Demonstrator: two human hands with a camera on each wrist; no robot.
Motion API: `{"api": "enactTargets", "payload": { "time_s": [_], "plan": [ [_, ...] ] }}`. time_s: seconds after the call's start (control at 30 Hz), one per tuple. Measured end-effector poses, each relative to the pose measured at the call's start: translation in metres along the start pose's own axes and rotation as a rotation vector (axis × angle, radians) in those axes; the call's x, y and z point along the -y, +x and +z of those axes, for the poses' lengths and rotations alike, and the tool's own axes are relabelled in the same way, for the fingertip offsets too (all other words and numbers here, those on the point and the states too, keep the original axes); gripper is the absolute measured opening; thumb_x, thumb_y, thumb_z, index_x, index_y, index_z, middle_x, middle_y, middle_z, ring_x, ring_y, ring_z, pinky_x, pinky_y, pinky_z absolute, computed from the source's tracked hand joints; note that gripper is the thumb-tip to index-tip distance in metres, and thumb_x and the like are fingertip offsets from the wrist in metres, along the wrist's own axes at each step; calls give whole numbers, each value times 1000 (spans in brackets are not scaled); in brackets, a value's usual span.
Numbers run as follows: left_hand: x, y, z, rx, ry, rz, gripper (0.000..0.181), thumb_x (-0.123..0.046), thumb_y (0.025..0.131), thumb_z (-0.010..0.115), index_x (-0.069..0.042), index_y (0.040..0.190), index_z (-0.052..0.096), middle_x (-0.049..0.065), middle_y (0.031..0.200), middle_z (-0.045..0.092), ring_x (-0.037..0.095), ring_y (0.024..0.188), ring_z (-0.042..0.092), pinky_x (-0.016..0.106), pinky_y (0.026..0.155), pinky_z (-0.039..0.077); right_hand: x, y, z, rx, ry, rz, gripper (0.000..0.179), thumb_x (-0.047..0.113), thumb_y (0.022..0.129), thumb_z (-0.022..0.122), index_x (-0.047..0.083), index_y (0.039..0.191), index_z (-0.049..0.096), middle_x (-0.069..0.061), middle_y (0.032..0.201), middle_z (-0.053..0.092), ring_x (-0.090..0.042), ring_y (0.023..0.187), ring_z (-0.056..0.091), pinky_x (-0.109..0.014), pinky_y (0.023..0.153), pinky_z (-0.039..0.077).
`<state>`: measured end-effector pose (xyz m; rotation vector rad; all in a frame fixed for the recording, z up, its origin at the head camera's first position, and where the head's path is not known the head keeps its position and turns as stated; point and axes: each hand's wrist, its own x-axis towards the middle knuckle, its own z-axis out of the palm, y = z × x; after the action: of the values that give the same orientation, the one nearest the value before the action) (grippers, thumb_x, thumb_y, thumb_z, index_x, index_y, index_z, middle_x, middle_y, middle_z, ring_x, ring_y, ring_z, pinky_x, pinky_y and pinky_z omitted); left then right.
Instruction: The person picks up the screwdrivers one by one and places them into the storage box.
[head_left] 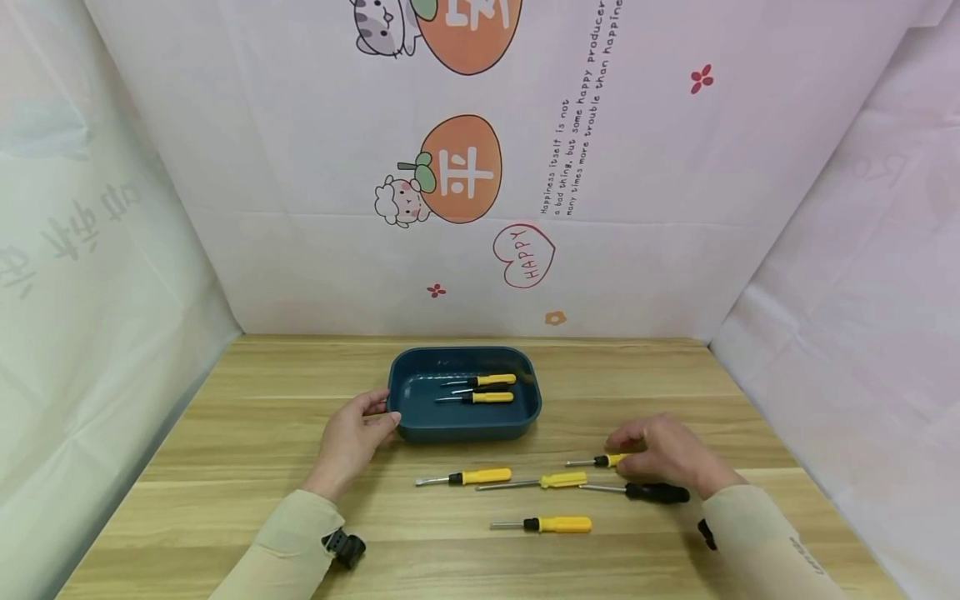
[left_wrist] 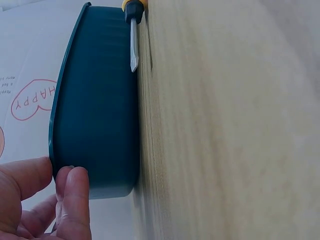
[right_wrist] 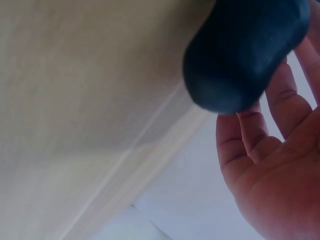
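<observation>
A dark blue bin (head_left: 465, 433) stands at the back of the table. My left hand (head_left: 358, 433) holds its near left corner, and in the left wrist view the fingers (left_wrist: 74, 200) press its outer wall. My right hand (head_left: 667, 450) reaches down over a small yellow-handled screwdriver (head_left: 613, 460) on the table. Thumb and fingers lie on either side of its handle; whether they pinch it I cannot tell. Just in front lies a black-handled screwdriver (head_left: 657, 493); its handle (right_wrist: 240, 60) blocks part of the right wrist view.
Several small screwdrivers (head_left: 491, 397) lie in the bin. On the table in front are a yellow screwdriver (head_left: 486, 476), a long-shafted yellow screwdriver (head_left: 562, 481) and another yellow screwdriver (head_left: 564, 524) nearer me. A printed white sheet (head_left: 630, 275) rises behind the wooden table (head_left: 300, 367).
</observation>
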<state>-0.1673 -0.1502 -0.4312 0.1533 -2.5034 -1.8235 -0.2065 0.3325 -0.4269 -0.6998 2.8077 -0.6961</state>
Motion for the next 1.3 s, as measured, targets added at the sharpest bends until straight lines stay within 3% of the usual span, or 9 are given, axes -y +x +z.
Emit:
{"api": "enactTargets", "payload": {
  "time_s": [0.5, 1.3],
  "plan": [
    [2, 0, 0, -5, -3, 2, 53, -15, 101, 69, -1, 149, 53, 21, 134, 61, 24, 107, 71, 38, 91, 64, 0, 5, 5, -16, -88, -44, 23, 34, 83, 88, 29, 105, 81, 14, 107, 77, -19, 106, 72, -43, 93, 60],
    [2, 0, 0, -5, -3, 2, 53, -15, 100, 69, -1, 149, 53, 21, 134, 61, 24, 107, 71, 38, 91, 64, 0, 3, 6, -20, -105, -66, 14, 32, 84, 87, 31, 96, 80, 18, 98, 76, -9, 95, 70, -34, 83, 59]
  ]
}}
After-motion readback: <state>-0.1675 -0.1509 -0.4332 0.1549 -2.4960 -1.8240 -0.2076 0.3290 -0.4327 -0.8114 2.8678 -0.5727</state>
